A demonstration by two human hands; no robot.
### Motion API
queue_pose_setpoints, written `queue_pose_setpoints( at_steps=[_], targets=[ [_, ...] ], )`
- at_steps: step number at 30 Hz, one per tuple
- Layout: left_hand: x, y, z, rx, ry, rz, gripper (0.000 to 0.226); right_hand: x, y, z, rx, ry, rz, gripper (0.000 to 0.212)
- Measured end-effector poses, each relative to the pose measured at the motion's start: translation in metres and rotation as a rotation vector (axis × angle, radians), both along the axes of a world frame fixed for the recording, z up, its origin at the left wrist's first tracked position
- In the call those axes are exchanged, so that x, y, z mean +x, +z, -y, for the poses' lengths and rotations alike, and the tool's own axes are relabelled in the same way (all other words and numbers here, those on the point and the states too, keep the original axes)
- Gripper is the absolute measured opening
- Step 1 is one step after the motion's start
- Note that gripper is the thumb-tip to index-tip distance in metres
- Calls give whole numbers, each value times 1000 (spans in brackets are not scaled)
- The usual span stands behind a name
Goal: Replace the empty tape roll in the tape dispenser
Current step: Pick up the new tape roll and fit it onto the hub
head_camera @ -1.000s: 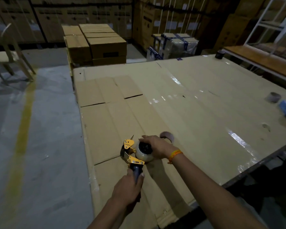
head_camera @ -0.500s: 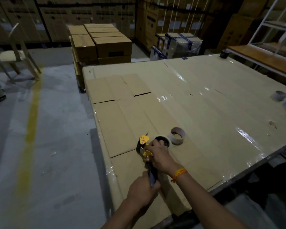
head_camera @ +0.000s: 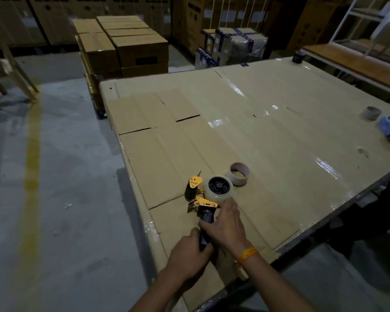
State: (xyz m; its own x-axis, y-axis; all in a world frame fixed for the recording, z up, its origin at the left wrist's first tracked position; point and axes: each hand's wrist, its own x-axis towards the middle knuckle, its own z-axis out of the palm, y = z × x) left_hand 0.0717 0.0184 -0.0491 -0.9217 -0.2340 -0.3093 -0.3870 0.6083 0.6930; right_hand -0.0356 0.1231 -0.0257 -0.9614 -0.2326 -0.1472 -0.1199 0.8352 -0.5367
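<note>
The yellow and black tape dispenser (head_camera: 198, 194) rests on the cardboard-covered table (head_camera: 268, 131) near its front left corner. A clear tape roll (head_camera: 218, 190) sits on the dispenser's black hub. Just behind it, to the right, the empty cardboard core (head_camera: 238, 174) stands on the table. My left hand (head_camera: 187, 255) grips the lower end of the dark handle. My right hand (head_camera: 227, 224), with an orange wristband, is closed over the upper handle just below the roll.
Another cardboard core (head_camera: 372, 113) and a blue object (head_camera: 385, 128) lie at the table's right edge. A black roll (head_camera: 298, 56) sits at the far corner. Stacked cartons (head_camera: 126, 46) stand behind the table, a wooden chair (head_camera: 2, 68) at left, a bench (head_camera: 356, 64) at right.
My right hand has come off the tape roll and moved down onto the handle. The roll now shows fully on the hub. The camera has shifted closer and rightward.
</note>
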Motion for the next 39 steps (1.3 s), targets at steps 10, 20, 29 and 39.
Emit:
queue_pose_setpoints(
  at_steps=[10, 20, 29, 39],
  targets=[
    [-7, 11, -1, -40, 130, 106, 65, -65, 7, -25, -198, 70, -64, 78],
    [-9, 14, -4, -93, 191, 98, 65, -146, 31, -16, 194, 545, 13, 93],
    [-45, 41, 19, -289, 415, -414, 16, -167, 33, -21, 143, 689, 104, 116],
    [-139, 65, 38, -458, 190, -7, 25, -174, 29, -20, 123, 697, 104, 115]
  ],
)
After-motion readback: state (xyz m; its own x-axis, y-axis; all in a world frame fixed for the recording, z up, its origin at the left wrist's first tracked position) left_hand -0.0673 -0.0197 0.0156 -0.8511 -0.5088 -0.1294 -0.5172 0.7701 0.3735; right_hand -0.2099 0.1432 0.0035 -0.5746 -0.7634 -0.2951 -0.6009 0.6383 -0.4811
